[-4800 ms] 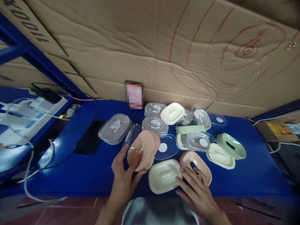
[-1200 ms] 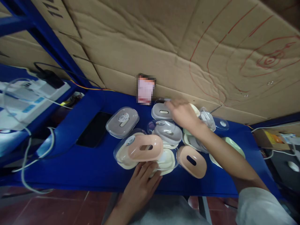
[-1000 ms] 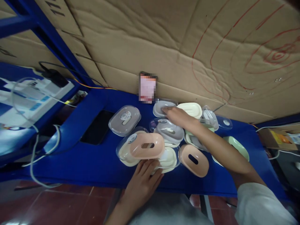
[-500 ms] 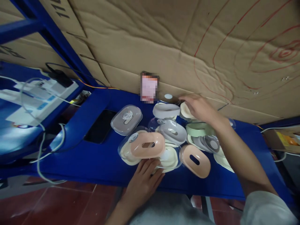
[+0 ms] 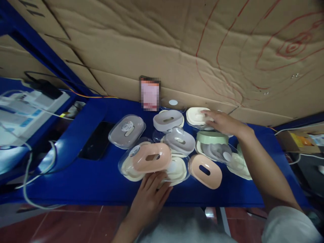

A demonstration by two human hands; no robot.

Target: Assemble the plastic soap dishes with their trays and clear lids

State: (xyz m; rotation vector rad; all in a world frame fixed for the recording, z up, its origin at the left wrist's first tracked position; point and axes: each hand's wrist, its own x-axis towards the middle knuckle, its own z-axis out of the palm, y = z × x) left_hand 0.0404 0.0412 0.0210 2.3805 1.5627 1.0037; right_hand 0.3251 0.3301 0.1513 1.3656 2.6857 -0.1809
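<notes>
My left hand (image 5: 153,192) lies at the near edge of a cluster of oval plastic soap dishes, its stretched fingers partly under the peach soap dish (image 5: 152,158) and beside a cream soap dish (image 5: 178,168) in a clear cover. What its fingertips touch is partly hidden. At the back, my right hand (image 5: 222,121) reaches over a cream oval piece (image 5: 196,116), fingers extended with the tips on its right part. Between the hands are a lilac soap dish (image 5: 168,120), a grey soap dish (image 5: 181,141) and a green soap dish (image 5: 212,137). Another peach soap dish (image 5: 206,171) lies at front right.
A lidded grey dish (image 5: 127,131) and a black phone (image 5: 96,140) lie to the left on the blue table (image 5: 101,182). A pixelated card-like object (image 5: 150,94) and a clear cover (image 5: 173,102) lean against the cardboard (image 5: 126,40). Power strips (image 5: 37,108) and cables are far left.
My right hand has moved from beside the clear cover at the back to the right side of the cream piece, which shows more now. My left hand stays put. The camera has turned slightly right.
</notes>
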